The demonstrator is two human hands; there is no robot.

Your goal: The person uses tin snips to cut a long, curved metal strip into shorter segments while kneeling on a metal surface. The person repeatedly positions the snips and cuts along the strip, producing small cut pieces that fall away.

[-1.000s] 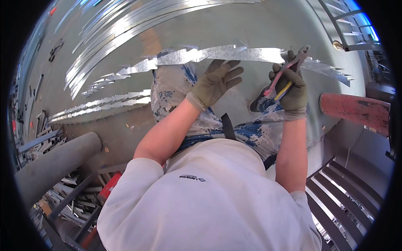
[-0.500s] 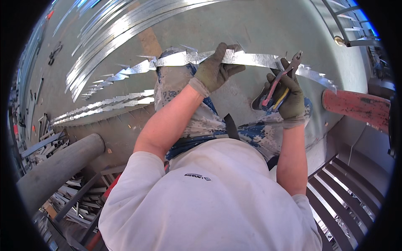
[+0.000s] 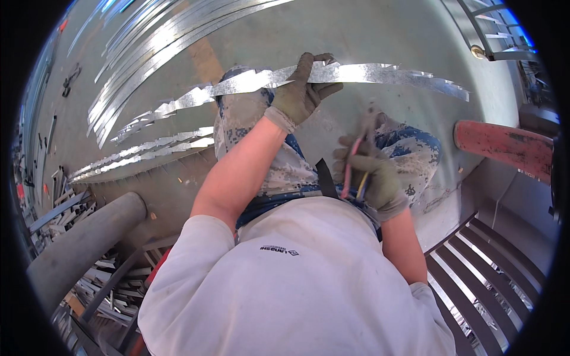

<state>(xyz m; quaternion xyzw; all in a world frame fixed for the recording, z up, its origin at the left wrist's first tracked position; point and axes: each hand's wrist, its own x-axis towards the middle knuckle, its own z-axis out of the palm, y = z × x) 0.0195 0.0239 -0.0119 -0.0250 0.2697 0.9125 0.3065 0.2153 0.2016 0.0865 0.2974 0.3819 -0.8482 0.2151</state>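
Note:
A long, shiny metal strip (image 3: 368,73) with notched edges stretches across in front of me, over my left knee. My left hand (image 3: 300,98), in a grey-green work glove, is closed around its middle. Lower and to the right, my gloved right hand (image 3: 377,178) grips a pair of pliers (image 3: 355,155) with one reddish-pink handle and one blue-and-yellow handle. The pliers are apart from the strip, and motion blurs their jaws and my fingers.
Flat metal strips (image 3: 172,41) lie on the floor at the far left, with two notched strips (image 3: 148,151) nearer. A grey post (image 3: 89,237) stands at left above metal offcuts (image 3: 119,291). At right are a red cylinder (image 3: 504,148) and a slatted metal frame (image 3: 487,279).
My right hand has pulled the pliers away from the strip, down and to the left. The upright tabs along the strip's top edge no longer show. My left hand has shifted slightly.

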